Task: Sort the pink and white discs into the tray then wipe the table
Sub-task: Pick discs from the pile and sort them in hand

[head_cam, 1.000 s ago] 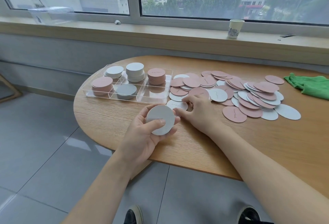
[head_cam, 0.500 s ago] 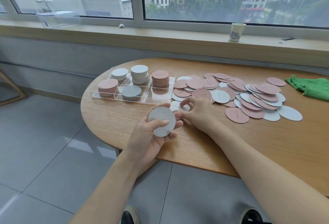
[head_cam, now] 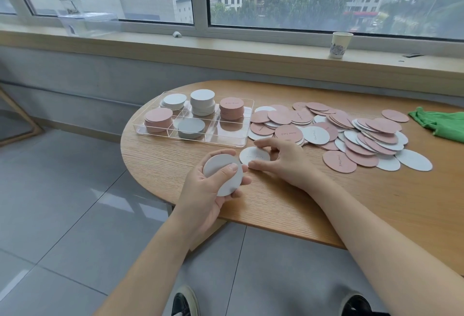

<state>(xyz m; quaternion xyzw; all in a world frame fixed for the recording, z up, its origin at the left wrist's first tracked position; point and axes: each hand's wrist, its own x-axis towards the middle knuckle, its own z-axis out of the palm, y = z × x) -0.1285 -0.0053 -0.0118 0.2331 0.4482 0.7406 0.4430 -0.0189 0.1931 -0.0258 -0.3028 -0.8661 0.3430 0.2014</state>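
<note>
White discs sit stacked in the left hand, gripped at the counter's near edge. Just beyond, the right hand pinches one white disc lying flat. Farther off: tray, loose pile.

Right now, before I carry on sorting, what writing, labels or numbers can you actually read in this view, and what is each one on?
Nothing reads clearly.
Pink discs: thin handwriting, too small and blurred to quote.
Pink stack in the tray: same script on top, unreadable.
White disc under the right hand: faint marks, unreadable.
Paper cup on the sill: printed pattern, no legible words.
Stack held by the left hand: blank face.
</note>
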